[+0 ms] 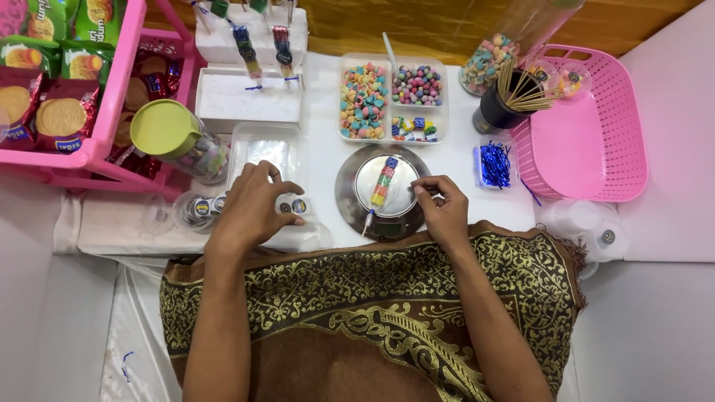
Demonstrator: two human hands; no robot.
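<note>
My left hand [255,207] rests on a strip of small round stickers [211,205] at the table's near edge, fingers curled over it beside a clear tray of plastic sleeves [266,150]. My right hand [442,209] hovers at the right rim of a round metal scale [381,192], thumb and forefinger pinched together with nothing visible between them. A filled candy skewer [381,184] in a clear sleeve lies across the scale's plate.
A divided tray of coloured candies [393,99] sits behind the scale. A dark cup of wooden skewers [506,100], blue twist ties [494,164] and a pink basket [588,134] stand right. A green-lidded jar [175,138], a white foam block with finished skewers [252,45] and a pink snack rack [67,89] stand left.
</note>
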